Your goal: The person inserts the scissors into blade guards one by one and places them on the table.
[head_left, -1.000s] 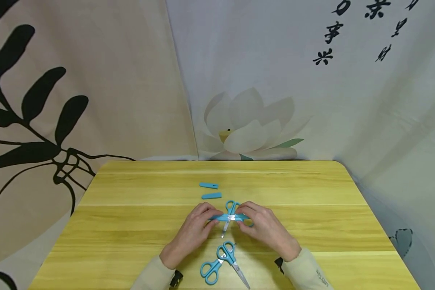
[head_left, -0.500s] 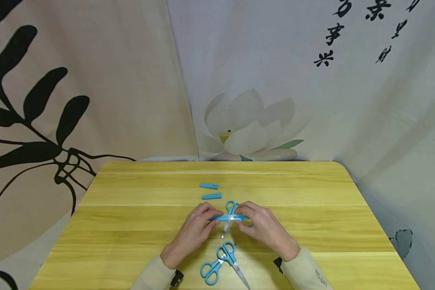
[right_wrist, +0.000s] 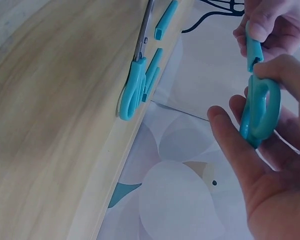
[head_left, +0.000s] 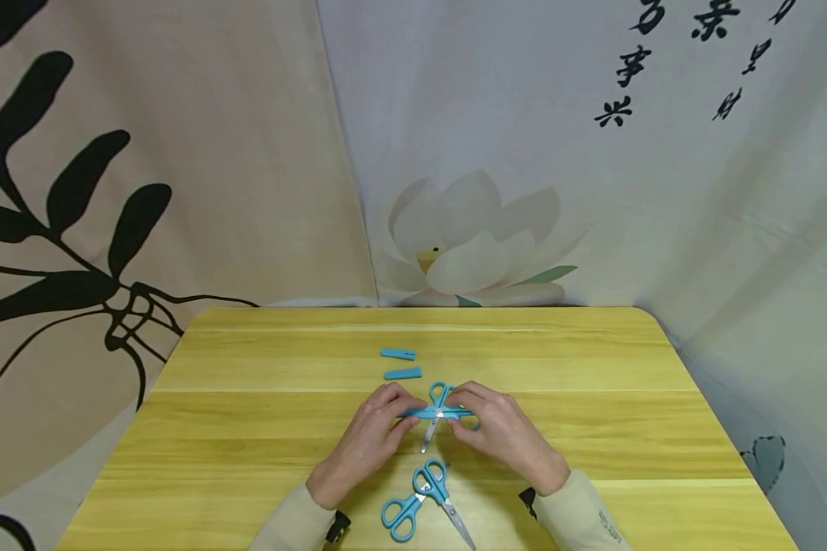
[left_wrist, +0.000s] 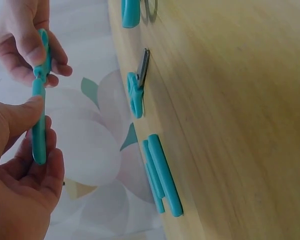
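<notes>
My left hand [head_left: 361, 440] pinches a blue blade cover [left_wrist: 38, 125] between thumb and fingers. My right hand [head_left: 506, 432] holds the blue handles [right_wrist: 260, 110] of a pair of scissors. Cover and handles line up end to end, the blades hidden between them, with the cover's end close against the handles. Beneath, as seen from the head, lie uncovered scissors [head_left: 430, 432], their blades toward the table's front. Two more blue-handled pairs rest nearer the front, one pair [head_left: 441, 497] overlapping the other pair [head_left: 401, 516].
Two loose blue covers, a front cover [head_left: 403, 373] and a back cover [head_left: 397, 353], lie past the hands on the wooden table [head_left: 593, 383]. A printed curtain [head_left: 482, 115] hangs behind the table's far edge.
</notes>
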{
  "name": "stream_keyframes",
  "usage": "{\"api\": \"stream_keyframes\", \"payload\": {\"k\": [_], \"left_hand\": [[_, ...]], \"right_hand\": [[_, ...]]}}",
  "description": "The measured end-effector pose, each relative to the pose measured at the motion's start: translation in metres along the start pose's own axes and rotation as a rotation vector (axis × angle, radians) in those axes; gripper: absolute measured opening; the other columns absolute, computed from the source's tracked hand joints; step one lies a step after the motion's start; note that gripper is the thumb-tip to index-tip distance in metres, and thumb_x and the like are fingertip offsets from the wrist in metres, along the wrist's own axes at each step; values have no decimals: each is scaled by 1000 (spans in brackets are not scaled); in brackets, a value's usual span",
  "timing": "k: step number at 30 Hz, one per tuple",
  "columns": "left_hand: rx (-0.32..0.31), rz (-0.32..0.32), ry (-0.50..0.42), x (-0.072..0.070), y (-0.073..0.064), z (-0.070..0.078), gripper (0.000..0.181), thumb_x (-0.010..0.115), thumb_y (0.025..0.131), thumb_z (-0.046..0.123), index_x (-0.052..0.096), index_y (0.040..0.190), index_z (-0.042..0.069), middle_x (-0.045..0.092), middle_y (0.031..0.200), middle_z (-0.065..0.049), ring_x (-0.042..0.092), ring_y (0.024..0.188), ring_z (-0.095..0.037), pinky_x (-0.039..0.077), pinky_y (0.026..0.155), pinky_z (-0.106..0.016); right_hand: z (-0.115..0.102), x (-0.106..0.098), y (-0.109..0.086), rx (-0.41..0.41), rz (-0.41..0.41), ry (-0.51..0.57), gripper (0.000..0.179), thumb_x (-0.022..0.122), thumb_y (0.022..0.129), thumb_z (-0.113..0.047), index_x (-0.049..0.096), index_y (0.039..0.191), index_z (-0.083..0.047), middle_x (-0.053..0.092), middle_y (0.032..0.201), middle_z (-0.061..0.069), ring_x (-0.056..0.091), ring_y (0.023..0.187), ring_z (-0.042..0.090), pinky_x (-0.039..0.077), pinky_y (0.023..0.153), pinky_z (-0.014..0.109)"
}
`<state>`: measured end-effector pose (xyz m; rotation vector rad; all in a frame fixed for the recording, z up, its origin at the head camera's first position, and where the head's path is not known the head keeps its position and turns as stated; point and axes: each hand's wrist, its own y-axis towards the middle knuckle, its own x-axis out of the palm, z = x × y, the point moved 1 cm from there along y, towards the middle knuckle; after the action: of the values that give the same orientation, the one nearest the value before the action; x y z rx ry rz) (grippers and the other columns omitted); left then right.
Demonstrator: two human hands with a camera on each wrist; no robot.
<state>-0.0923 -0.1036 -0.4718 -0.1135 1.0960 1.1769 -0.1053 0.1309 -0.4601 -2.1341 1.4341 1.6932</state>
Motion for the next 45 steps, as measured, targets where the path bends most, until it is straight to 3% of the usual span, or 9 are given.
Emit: {"api": "stream_keyframes", "payload": {"k": [45], "left_hand": [[34,13,-23,2,4,0,14,78,91,10,78,105,11,64,101,3,57,90,-11,52,75,-26]], "right_hand": [[-3,1,4,-3,-4,7,23,85,84,-9,74,104,-10,71,108,-1,70,90,10,59,75,23]]}}
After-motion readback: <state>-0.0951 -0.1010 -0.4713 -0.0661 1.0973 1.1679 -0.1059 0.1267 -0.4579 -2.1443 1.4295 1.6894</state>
